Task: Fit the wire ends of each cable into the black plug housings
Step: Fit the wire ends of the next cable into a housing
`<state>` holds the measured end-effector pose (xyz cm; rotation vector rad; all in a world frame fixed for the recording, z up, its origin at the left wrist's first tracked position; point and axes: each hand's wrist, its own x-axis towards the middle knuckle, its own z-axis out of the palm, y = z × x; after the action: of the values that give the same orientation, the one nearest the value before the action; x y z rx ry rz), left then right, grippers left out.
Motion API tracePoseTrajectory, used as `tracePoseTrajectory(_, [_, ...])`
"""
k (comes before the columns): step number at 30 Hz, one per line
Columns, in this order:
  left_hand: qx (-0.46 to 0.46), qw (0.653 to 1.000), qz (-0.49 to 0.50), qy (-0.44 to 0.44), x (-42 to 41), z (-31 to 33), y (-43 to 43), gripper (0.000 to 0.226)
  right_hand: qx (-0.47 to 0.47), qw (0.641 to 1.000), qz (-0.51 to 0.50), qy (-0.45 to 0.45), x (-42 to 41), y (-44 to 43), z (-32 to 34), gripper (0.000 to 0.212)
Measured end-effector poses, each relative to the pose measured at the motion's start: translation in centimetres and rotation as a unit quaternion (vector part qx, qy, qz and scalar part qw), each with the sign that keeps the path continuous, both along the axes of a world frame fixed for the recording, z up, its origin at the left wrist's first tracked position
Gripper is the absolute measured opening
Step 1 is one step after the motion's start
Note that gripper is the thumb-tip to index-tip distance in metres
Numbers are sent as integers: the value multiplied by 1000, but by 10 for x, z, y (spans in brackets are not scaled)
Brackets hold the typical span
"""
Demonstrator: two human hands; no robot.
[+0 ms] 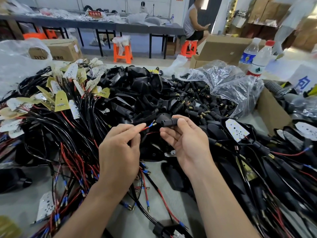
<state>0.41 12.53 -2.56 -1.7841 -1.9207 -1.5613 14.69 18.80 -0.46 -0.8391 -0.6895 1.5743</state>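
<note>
Head view, looking down over a grey worktable [137, 220] heaped with parts. Near centre, left hand [120, 148] pinching a red wire [143, 128] between thumb and forefinger, other fingers curled. Blue-sleeved brass terminal [151, 125] at the wire's end, pointed right, just short of the black plug housing [169, 121]. Right hand [187, 143] palm up, gripping that housing between thumb and fingertips, one end turned left toward the terminal. Terminal and housing close together but seemingly still apart, not yet joined.

Beyond the hands, a big heap of black lamp shells [137, 93]. Right of that heap, a clear plastic bag [236, 88] spilling small black plugs [197, 100] with brass inserts. At left, a tangle of black cables [68, 134] with red leads, tipped with yellow-and-white LED boards [60, 102]. At right, assembled shells [237, 130] with white LED boards fitted, cables trailing toward the near edge.

Far right, a cardboard box [272, 110] and two plastic water bottles [260, 59]. Farther back, orange stools [122, 52], a long grey bench [85, 24] strewn with bags, and a seated person [193, 23].
</note>
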Motion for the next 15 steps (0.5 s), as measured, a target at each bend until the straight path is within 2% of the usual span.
tracePoseTrajectory(10, [-61,997,-46,22,-1,0,1,31,35,999,33,-9,0,0,-1,25])
tracePoseTrajectory(13, [-57,997,-51,19,-1,1,0,24,65,997,33,-38,0,0,0,25])
tracePoseTrajectory(15, [-51,997,-51,26,-2,1,-1,22,99,991,30,-88,1,0,-1,26])
